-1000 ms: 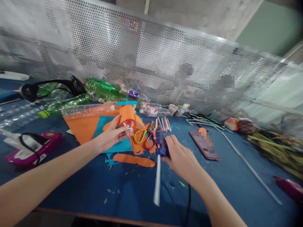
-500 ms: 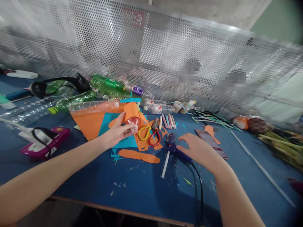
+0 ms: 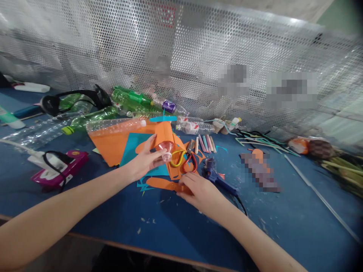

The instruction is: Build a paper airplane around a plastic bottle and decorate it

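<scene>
A clear plastic bottle (image 3: 164,133) wrapped in orange paper, with blue strips at its far end, is above the cluttered table (image 3: 181,234). Its long axis runs front to back — bare neck towards the wearer. The left hand (image 3: 146,161) grips its side; the right hand's fingers curl over an orange paper strip (image 3: 161,184) — grip unclear.

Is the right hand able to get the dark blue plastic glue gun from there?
Probably yes: the dark blue plastic glue gun lies close beside the right hand, with nothing seen between them, though that hand is busy at one end of the long orange paper strip.
</scene>
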The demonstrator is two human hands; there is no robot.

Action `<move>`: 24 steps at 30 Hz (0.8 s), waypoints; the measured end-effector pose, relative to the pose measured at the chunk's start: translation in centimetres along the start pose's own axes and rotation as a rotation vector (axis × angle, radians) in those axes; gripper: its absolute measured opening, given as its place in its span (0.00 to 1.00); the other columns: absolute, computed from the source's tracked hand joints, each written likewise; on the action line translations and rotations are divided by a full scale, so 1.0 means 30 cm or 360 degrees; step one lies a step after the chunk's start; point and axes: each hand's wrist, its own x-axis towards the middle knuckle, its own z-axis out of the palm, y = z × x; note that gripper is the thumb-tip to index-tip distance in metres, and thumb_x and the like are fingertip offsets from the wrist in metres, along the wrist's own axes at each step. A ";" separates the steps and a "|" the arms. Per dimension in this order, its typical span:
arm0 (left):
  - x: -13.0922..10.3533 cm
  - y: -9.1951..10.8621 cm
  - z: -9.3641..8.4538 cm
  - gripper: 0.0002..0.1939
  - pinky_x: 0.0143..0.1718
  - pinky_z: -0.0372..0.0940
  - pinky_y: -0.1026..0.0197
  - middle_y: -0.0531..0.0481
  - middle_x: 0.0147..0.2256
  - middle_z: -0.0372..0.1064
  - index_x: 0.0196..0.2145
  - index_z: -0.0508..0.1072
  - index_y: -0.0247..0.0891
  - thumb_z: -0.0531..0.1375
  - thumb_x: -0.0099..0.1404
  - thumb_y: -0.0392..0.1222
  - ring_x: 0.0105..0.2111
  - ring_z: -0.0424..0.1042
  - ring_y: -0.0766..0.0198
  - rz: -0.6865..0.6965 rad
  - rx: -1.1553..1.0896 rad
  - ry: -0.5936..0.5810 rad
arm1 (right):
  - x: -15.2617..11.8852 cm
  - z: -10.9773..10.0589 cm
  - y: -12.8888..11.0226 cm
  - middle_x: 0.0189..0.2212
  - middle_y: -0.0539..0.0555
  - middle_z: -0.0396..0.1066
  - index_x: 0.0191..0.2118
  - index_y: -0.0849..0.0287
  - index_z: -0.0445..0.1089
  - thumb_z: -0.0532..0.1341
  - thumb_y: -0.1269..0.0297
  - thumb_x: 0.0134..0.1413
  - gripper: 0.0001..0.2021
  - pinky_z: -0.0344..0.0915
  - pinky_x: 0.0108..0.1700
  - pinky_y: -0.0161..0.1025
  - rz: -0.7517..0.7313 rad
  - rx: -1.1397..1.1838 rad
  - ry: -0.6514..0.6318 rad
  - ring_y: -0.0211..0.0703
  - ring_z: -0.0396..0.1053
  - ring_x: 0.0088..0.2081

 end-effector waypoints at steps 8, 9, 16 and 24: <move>-0.001 -0.017 -0.005 0.45 0.36 0.73 0.64 0.44 0.38 0.74 0.65 0.39 0.49 0.64 0.60 0.33 0.34 0.77 0.61 0.0008 0.0011 -0.0035 | 0.003 0.020 -0.011 0.29 0.55 0.70 0.31 0.61 0.69 0.59 0.69 0.56 0.04 0.68 0.37 0.40 -0.0079 -0.0184 0.0121 0.46 0.69 0.34; -0.001 -0.017 -0.004 0.45 0.35 0.73 0.64 0.44 0.38 0.74 0.65 0.39 0.49 0.64 0.60 0.33 0.34 0.77 0.61 0.0006 0.0012 -0.0027 | 0.002 0.025 -0.011 0.28 0.55 0.70 0.31 0.61 0.69 0.57 0.70 0.57 0.05 0.67 0.36 0.40 -0.0112 -0.0225 0.0149 0.45 0.68 0.32; -0.020 -0.011 0.011 0.45 0.39 0.72 0.61 0.46 0.38 0.73 0.65 0.40 0.49 0.63 0.61 0.34 0.34 0.76 0.62 -0.0051 0.0062 -0.0060 | 0.012 0.017 -0.022 0.30 0.57 0.71 0.33 0.62 0.68 0.52 0.75 0.57 0.08 0.68 0.38 0.41 -0.0258 -0.0257 0.0470 0.45 0.68 0.35; -0.061 -0.026 0.040 0.44 0.44 0.69 0.52 0.46 0.38 0.73 0.65 0.43 0.48 0.64 0.60 0.37 0.34 0.76 0.60 -0.0184 0.0160 -0.0168 | 0.005 -0.018 -0.020 0.30 0.56 0.72 0.34 0.60 0.65 0.53 0.68 0.63 0.07 0.68 0.38 0.41 -0.0293 -0.0180 0.0600 0.43 0.69 0.34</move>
